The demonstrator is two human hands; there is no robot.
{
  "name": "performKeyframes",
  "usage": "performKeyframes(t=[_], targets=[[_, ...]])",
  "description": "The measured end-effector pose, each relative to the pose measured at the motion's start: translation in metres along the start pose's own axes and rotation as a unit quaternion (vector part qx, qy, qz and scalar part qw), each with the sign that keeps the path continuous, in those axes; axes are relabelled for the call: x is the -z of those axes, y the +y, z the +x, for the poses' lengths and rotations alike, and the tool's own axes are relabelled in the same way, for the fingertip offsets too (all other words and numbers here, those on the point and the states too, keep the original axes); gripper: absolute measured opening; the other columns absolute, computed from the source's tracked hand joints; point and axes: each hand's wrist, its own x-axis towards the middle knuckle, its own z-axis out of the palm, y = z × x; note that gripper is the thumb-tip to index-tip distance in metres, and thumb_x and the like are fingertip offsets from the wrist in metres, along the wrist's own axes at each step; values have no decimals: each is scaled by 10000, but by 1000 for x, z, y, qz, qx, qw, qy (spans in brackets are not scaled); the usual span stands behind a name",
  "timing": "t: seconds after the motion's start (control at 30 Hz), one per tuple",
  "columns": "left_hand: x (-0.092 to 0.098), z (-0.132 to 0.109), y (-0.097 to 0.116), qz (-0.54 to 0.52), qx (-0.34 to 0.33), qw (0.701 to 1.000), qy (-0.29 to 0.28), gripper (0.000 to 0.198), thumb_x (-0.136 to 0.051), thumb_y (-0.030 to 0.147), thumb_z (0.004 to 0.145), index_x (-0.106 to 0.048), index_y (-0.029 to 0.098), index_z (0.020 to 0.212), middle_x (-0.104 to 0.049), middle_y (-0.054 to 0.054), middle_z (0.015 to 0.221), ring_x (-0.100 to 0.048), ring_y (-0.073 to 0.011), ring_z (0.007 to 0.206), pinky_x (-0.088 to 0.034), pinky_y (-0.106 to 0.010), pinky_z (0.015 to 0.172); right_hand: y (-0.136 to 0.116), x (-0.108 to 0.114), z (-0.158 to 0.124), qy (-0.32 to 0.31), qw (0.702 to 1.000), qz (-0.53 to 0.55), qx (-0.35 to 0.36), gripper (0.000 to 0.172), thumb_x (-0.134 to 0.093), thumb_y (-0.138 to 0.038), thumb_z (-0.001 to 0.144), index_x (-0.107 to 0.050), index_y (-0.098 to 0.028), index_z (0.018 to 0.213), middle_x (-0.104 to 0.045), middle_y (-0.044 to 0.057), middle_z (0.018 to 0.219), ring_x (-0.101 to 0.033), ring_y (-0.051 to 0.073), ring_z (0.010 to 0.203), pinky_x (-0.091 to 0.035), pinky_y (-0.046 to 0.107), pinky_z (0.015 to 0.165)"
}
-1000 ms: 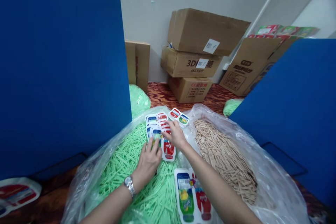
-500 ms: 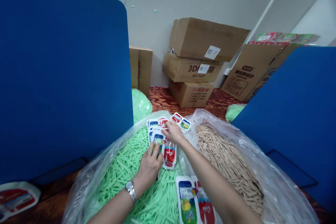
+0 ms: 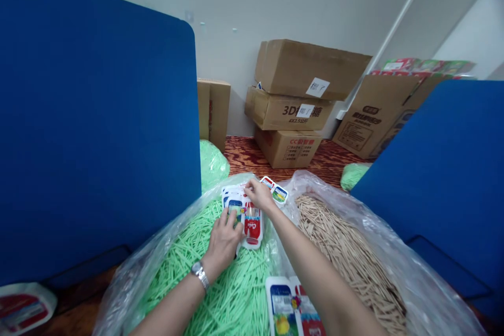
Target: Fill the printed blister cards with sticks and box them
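Note:
Several printed cola packs (image 3: pixel 253 226) lie overlapped on green paper sticks (image 3: pixel 236 283) in a clear plastic bag. My left hand (image 3: pixel 226 233), with a watch at the wrist, rests on the top pack with its fingers spread. My right hand (image 3: pixel 258 194) is closed at the upper end of the pile, its fingertips pinched; what they hold is too small to make out. Just right of it lies another pack (image 3: pixel 280 194). A larger pack (image 3: pixel 282 304) lies at the bottom, partly under my right forearm.
Brown sticks (image 3: pixel 346 252) fill a bag on the right. Blue partitions (image 3: pixel 98 115) stand on both sides. Stacked cardboard boxes (image 3: pixel 297 113) are at the back by the wall. A red-and-white pack (image 3: pixel 25 307) lies at the lower left.
The view has tilted up slightly. My right fingers have drawn together at the upper end of the pile, while my left hand remains on the top pack.

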Motion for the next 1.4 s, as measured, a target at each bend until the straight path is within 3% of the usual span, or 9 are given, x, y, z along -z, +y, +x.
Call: performKeyframes(t=[0.2,0.5,0.73,0.83,0.93,1.03,1.1,1.23,1.4], targets=[[-10,3,-7,-25,3,999,40,111,-508,147,878,-610,189,889,-512,-116,1268,-388,-315,1255,-458,-498,910,-3,-8,15,20,999,-7,-29,385,-531,-348,847,-526,-155,1180,-608,136,1092,-552,230,1019,-387,319,861],[-2,5,-3,-95,56,990,88,122,-530,216,870,-606,170,953,-549,-110,1050,-514,-267,1016,-503,-424,822,-1,9,-1,-1,998,64,16,194,-504,-322,860,-642,-187,851,-655,51,851,-585,193,848,-415,286,764],[-8,-4,-5,-267,182,934,151,976,-677,273,760,-24,187,1480,-204,-221,1506,-241,-358,1374,-301,-533,1062,-8,37,-59,-47,972,209,97,287,-440,-403,909,-607,-170,928,-659,15,840,-608,141,769,-462,237,688],[0,-6,-7,-399,213,885,113,1140,-739,270,691,88,227,1475,-313,-217,1474,-420,-335,1289,-371,-508,1017,-15,43,-81,-97,932,329,118,325,-468,-447,899,-621,-164,949,-666,43,900,-614,158,808,-479,267,713],[9,-6,-9,-479,225,846,66,1072,-746,265,674,-41,224,1481,-603,-143,1222,-633,-283,1041,-469,-462,923,-18,42,-95,-103,902,412,74,381,-498,-515,869,-627,-162,933,-661,59,899,-623,175,809,-497,300,732],[9,-5,-11,-494,225,837,65,970,-764,279,648,-213,192,1442,-644,-122,1122,-669,-277,943,-504,-442,877,-9,38,-108,-107,855,504,55,559,-470,-629,833,-535,-179,1159,-626,105,1068,-622,222,968,-500,365,827],[6,-4,-15,-501,207,838,67,892,-765,277,646,-294,181,1398,-633,-134,1151,-662,-287,968,-506,-452,879,2,34,-119,-117,840,523,87,802,-515,-679,772,-300,-208,1384,-532,145,1255,-559,260,1128,-458,421,928],[4,1,-20,-510,155,844,59,635,-764,232,640,-509,179,1219,-662,-123,1133,-644,-301,1021,-501,-467,896,16,15,-131,-82,919,372,103,1198,-770,-507,630,31,-224,1474,-409,168,1399,-437,296,1271,-329,494,1055],[26,13,-17,-514,113,849,57,539,-749,258,663,-556,153,1156,-656,-126,1143,-617,-308,1071,-474,-494,933,-1,12,-126,20,947,314,66,1052,-726,-330,721,1,-216,1473,-587,125,1216,-588,258,1103,-431,478,979]])
